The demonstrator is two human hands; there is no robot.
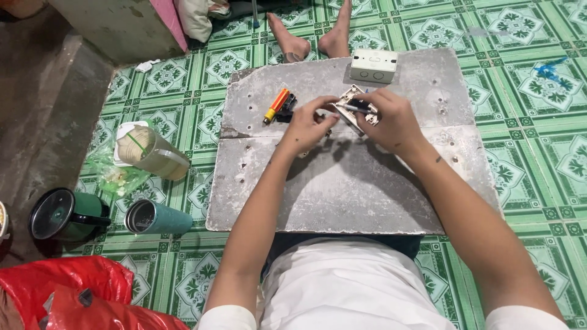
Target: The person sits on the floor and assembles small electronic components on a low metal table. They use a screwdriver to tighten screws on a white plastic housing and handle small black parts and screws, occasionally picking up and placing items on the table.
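Seated on the floor, a person's left hand pinches a switch plate while the right hand grips a screwdriver over a grey board

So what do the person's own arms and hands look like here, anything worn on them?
Both arms are bare from the short white sleeves down: no gloves, watch or rings visible. The left hand has a few small dark specks on its back and wrist. The right hand shows a small dark mark on the wrist and another further up the forearm. The fingers are uncovered. The shirt is plain white.
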